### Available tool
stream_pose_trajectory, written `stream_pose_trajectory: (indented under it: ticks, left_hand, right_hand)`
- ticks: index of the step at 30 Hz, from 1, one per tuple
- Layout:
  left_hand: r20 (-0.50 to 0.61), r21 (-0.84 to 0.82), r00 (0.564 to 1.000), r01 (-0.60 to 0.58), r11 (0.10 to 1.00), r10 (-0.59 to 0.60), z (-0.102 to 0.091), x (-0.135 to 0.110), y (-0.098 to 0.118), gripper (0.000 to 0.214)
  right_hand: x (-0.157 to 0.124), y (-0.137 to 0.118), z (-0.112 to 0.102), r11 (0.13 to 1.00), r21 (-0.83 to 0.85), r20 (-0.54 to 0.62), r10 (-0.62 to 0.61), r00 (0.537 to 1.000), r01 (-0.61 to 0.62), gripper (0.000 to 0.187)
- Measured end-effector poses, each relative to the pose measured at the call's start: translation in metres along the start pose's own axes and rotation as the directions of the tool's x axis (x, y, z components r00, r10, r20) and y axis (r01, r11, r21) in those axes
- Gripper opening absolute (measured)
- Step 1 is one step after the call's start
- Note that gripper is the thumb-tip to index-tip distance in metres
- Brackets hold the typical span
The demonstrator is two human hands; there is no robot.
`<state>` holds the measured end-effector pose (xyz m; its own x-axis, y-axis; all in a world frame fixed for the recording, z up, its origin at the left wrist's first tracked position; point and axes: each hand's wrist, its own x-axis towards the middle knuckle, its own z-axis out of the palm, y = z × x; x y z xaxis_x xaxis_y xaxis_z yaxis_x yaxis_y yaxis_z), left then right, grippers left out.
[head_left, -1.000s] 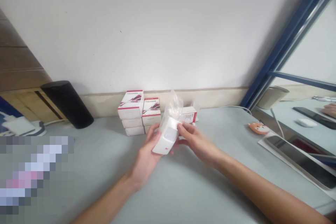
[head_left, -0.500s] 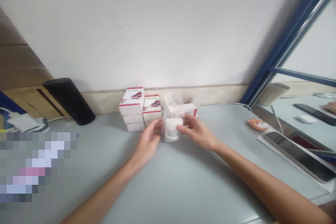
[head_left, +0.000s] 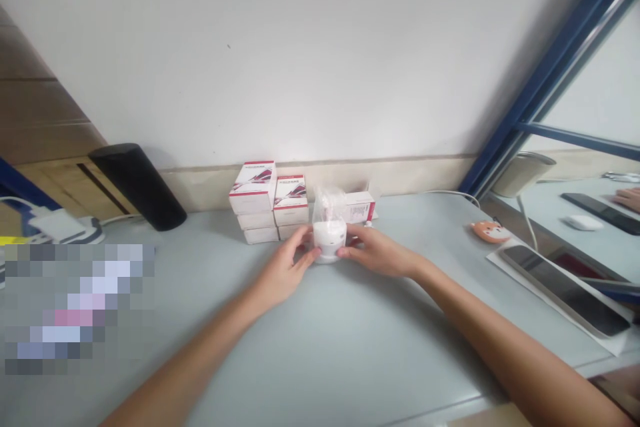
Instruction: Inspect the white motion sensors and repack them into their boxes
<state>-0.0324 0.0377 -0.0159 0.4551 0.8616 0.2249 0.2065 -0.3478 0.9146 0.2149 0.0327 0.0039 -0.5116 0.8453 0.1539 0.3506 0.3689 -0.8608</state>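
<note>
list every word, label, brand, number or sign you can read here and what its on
None can be read for certain.
Left top box: a printed line, too blurred.
Top box beside it: a printed line, too blurred.
Box behind the right hand: small print, too small.
White device between the hands: no readable lettering.

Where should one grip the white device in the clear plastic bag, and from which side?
Probably best by its left and right sides, coming from the person's near side: the white device has a compact body, while the plastic bag bunches loosely above it, and stacked boxes and another box stand behind.
</note>
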Motion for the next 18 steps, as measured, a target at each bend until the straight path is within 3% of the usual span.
stream_pose_trajectory:
  ticks: [8, 11, 14, 18]
  left_hand:
    - [0.097, 0.129, 0.995, 0.018, 0.991, -0.030, -0.011, 0.001, -0.007, 0.040]
    - [0.083, 0.132, 0.997, -0.007, 0.991, -0.004, -0.009, -0.003, -0.004, 0.063]
    - [0.034, 0.030, 0.997, -0.072, 0.997, 0.071, -0.004, -0.005, 0.001, 0.091]
    - [-0.011, -0.065, 1.000, -0.024, 0.998, 0.024, 0.004, -0.002, -0.001, 0.071]
  right_hand:
    - [-0.003, -0.002, -0.007, 0.995, -0.102, -0.061, -0.006, 0.998, 0.000, 0.037]
    - [-0.003, -0.001, -0.005, 0.993, -0.121, -0.041, -0.009, 0.999, 0.004, 0.037]
    - [-0.003, 0.001, -0.002, 0.987, -0.158, -0.005, 0.001, 1.000, -0.002, 0.037]
    - [-0.005, 0.002, -0.002, 0.974, -0.224, -0.003, 0.005, 1.000, -0.006, 0.040]
